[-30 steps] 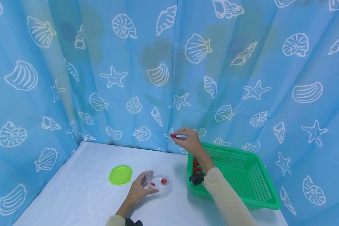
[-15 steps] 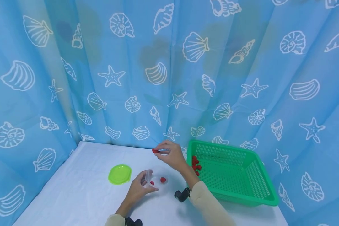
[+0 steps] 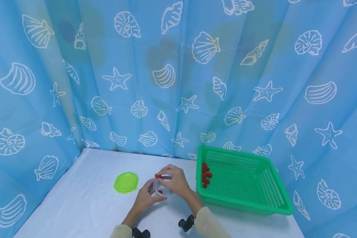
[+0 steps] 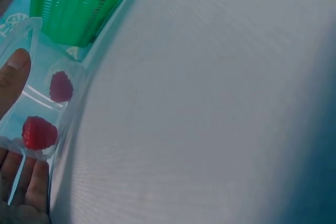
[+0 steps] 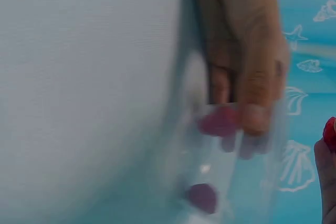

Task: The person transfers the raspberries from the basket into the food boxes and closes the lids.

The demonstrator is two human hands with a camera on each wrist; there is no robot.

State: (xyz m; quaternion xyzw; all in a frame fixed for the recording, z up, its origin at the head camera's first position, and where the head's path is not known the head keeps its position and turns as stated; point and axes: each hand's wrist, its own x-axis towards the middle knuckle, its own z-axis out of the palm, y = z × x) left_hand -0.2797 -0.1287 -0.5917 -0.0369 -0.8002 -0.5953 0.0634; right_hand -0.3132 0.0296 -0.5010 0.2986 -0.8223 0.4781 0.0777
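My left hand [image 3: 145,198] grips a clear plastic container [image 3: 156,185] on the table, thumb on one side and fingers on the other. Two raspberries lie inside it; the left wrist view shows one red raspberry [image 4: 39,133] near the fingers and another raspberry [image 4: 61,86] through the clear wall. Just above the container's opening, my right hand [image 3: 178,182] pinches a raspberry [image 3: 157,176] between thumb and fingers. That held raspberry [image 5: 329,132] also appears at the right edge of the right wrist view. In the head view, the right hand covers part of the container.
To the right stands a green perforated basket [image 3: 241,208], with several raspberries [image 3: 209,175] along its left side. A light green lid [image 3: 126,182] lies left of the container on the white table [image 3: 86,198]. A blue shell-patterned curtain [image 3: 166,99] hangs behind.
My right hand has come left and down from beside the basket to the container, carrying the raspberry. The left hand keeps its grip on the container in about the same place.
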